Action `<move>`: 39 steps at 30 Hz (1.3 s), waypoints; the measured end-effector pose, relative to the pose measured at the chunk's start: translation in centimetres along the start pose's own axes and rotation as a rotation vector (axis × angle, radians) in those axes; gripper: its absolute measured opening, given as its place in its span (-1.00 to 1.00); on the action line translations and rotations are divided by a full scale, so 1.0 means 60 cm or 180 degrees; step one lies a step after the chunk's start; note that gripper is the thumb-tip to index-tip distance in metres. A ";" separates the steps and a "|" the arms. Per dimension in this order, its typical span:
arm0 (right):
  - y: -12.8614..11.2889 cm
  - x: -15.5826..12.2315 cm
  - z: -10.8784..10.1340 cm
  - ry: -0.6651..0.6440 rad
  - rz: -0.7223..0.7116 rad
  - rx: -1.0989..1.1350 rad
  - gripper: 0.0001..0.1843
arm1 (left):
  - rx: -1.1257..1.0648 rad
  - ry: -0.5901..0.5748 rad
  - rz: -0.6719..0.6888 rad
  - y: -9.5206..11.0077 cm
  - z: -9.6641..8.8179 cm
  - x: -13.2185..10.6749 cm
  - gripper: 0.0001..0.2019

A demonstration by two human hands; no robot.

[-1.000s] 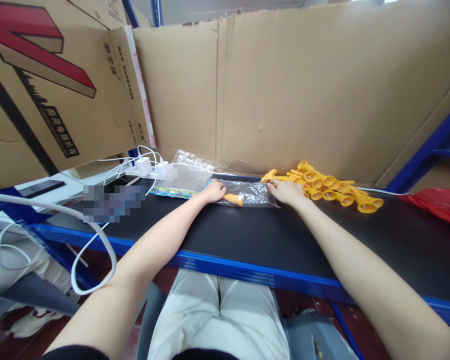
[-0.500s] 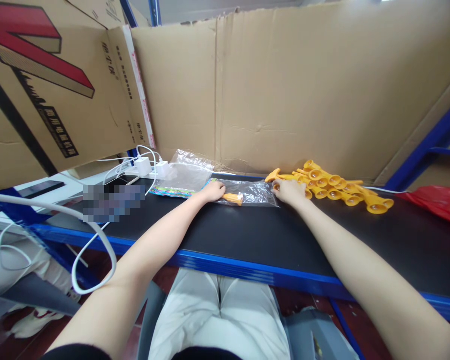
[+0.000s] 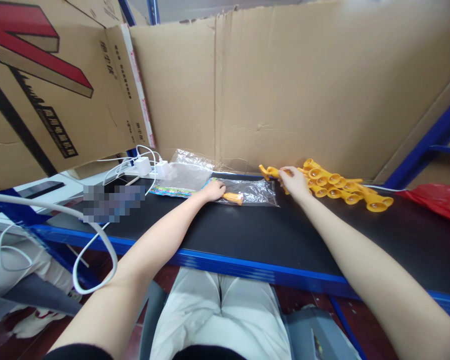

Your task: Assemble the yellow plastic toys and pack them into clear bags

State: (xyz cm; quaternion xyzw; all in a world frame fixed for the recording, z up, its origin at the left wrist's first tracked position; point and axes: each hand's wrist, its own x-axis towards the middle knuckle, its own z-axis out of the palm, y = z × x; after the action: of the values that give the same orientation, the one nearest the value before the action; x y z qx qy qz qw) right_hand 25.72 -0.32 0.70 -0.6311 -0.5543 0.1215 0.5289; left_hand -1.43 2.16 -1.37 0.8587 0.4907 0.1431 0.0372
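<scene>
Black tabletop (image 3: pixel 243 235), tan cardboard (image 3: pixel 285 90) behind.
At centre, left hand (image 3: pixel 213 191) rests on clear plastic bag (image 3: pixel 260 192); right of centre, right hand (image 3: pixel 294 184) touches yellow trumpet-shaped plastic pieces (image 3: pixel 322 181); either grip, I cannot tell.

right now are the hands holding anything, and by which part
The left hand holds down the clear bag near its left end; the right hand is at the yellow pieces, its grip too small to tell.

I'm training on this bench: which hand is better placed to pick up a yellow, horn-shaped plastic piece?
Probably the right hand: it is at the yellow, horn-shaped plastic pieces, while the left hand lies farther off, on the clear plastic bag.
</scene>
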 end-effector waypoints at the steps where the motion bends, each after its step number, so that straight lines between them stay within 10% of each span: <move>1: -0.005 0.000 0.000 0.0029 0.0119 0.0336 -0.71 | -0.0002 -0.0001 0.0004 -0.001 0.000 0.000 -0.64; 9: -0.045 0.002 -0.025 -0.0067 0.0710 0.1552 -0.80 | 0.0017 0.0020 0.0022 -0.003 0.003 0.002 -0.64; 15: -0.055 0.007 -0.062 0.0029 0.0319 0.0658 -0.95 | -0.0025 0.0006 -0.0009 -0.001 0.001 0.001 -0.64; 34: -0.037 0.001 -0.095 -0.2809 0.0077 -0.0660 -0.60 | 0.0019 -0.0013 0.0011 0.002 -0.002 -0.002 -0.64; 39: -0.043 -0.006 -0.077 -0.2382 -0.0021 -0.0973 -0.62 | -0.0001 -0.0033 0.0036 0.000 -0.001 -0.001 -0.64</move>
State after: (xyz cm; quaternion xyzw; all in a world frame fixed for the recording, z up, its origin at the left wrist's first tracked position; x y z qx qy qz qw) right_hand 27.55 -3.51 4.53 -0.6128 -0.7223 0.2573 0.1910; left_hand -1.44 2.10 -1.32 0.8622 0.4856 0.1390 0.0391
